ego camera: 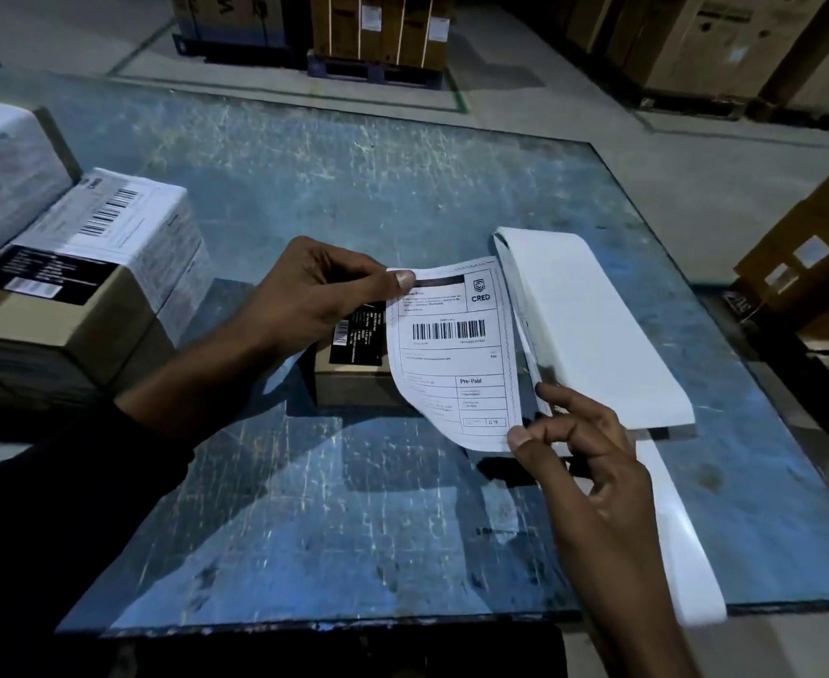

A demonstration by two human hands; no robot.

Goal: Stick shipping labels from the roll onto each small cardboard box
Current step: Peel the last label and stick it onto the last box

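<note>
A white shipping label [451, 354] with a barcode and "CRED" print is held in the air over a small cardboard box [353, 379] that has a black sticker on top. My left hand [314, 296] pinches the label's top left corner. My right hand [578, 442] pinches its bottom right corner. Just right of the label lies the folded stack of label backing [593, 330], with a loose white strip [681, 545] trailing toward the table's near right edge. The box is partly hidden behind my left hand and the label.
The worn blue tabletop [353, 188] holds a cardboard box [84, 286] with a barcode label on top at the left, and a larger white-wrapped box [6, 168] behind it. Pallets of big cartons [378, 31] stand on the floor beyond. More cartons [813, 266] sit at the right.
</note>
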